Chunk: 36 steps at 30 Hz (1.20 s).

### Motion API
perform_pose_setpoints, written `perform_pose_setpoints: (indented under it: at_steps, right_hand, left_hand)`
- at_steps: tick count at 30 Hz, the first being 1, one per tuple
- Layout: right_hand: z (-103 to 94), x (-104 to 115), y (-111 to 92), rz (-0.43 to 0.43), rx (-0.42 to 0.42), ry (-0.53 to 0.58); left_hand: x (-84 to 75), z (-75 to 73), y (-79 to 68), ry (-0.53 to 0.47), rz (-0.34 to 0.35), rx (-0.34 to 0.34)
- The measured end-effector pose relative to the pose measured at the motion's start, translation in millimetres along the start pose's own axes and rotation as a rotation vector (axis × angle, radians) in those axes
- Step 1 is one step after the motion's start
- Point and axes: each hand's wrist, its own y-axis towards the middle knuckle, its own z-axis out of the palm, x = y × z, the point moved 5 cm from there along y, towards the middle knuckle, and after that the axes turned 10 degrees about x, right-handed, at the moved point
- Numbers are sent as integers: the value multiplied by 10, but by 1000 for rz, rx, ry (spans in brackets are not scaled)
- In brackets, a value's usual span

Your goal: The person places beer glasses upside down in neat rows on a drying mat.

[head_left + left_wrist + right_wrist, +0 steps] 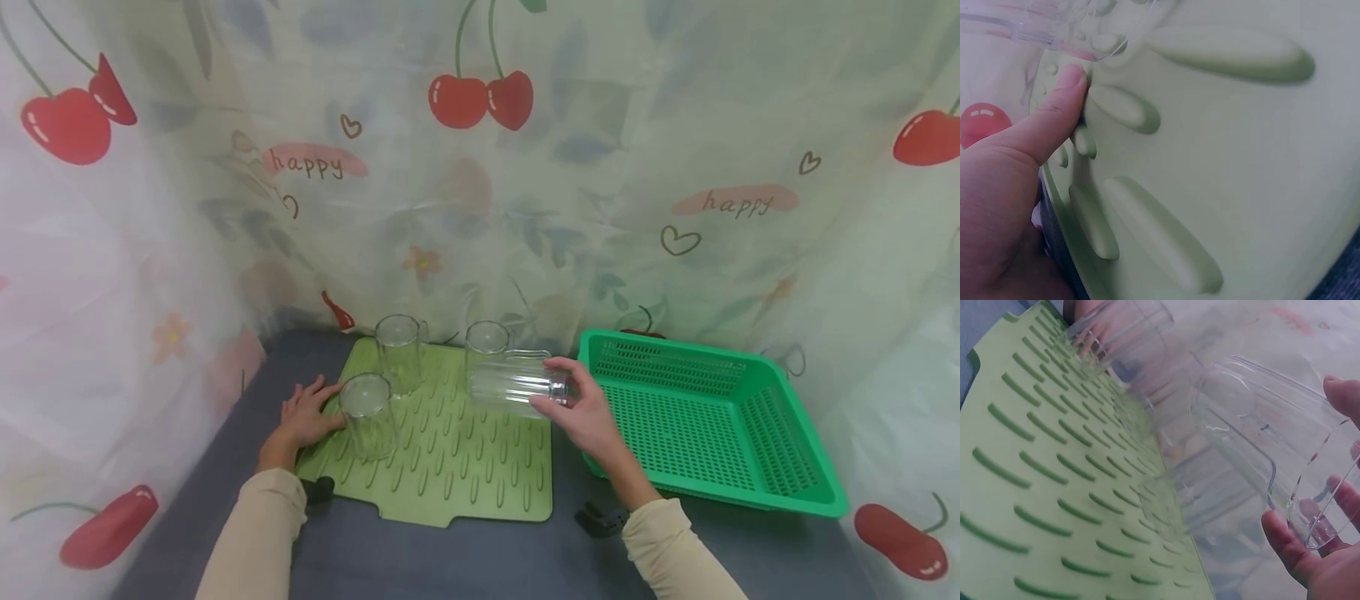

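My right hand [585, 417] grips a clear glass mug [510, 385] around its base end. The mug lies sideways in the air over the right part of a green ridged mat [450, 479], its handle uppermost in the head view. Behind it stands another clear glass mug [486, 337], partly hidden. At the mat's left edge my left hand [303, 417] rests beside a clear glass [369, 429]; in the left wrist view its thumb [1063, 115] lies straight over the mat. A further glass mug with a handle [399, 354] stands at the mat's back left.
To the right of the mat sits a green perforated plastic basket [675, 343]. A dark grey cloth [510, 558] covers the table. Patterned sheeting [555, 192] with cherries hangs behind and along both sides. Black straps [598, 521] show near both wrists.
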Motion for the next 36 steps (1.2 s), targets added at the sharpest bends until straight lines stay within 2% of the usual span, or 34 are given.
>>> perform_pose_setpoints:
  at_steps: [8, 13, 17, 22, 29, 31, 36]
  right_hand:
    - [230, 44, 58, -53, 43, 27]
    - [377, 68, 97, -36, 58, 14]
    - [476, 52, 113, -10, 56, 27]
    - [583, 7, 109, -19, 61, 63]
    - [657, -79, 79, -6, 40, 72]
    - [672, -102, 79, 3, 33, 75]
    - [709, -155, 84, 28, 25, 102]
  left_hand:
    - [-138, -68, -141, 1, -26, 19]
    - [-199, -100, -214, 29, -45, 32]
    - [-193, -101, -198, 45, -42, 36]
    - [-176, -88, -165, 64, -47, 41]
    - [-270, -137, -159, 71, -27, 27]
    - [-295, -170, -150, 58, -33, 11]
    - [-334, -260, -141, -46, -93, -22]
